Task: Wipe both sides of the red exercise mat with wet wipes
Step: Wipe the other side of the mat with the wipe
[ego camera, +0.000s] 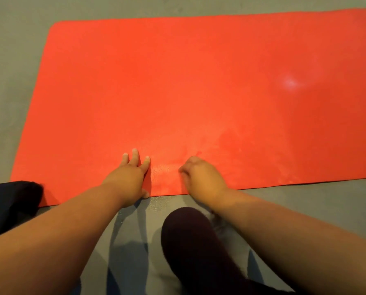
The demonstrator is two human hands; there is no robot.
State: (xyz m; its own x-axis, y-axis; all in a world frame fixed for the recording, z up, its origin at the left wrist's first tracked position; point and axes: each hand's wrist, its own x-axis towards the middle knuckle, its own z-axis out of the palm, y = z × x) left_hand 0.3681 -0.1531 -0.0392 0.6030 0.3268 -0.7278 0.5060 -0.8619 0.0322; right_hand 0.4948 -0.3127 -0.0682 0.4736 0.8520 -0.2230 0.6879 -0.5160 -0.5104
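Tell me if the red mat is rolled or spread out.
Spread out: the red exercise mat lies flat on the grey floor; right end unseen.

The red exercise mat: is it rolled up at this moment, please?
No, the red exercise mat lies spread out flat on the grey floor.
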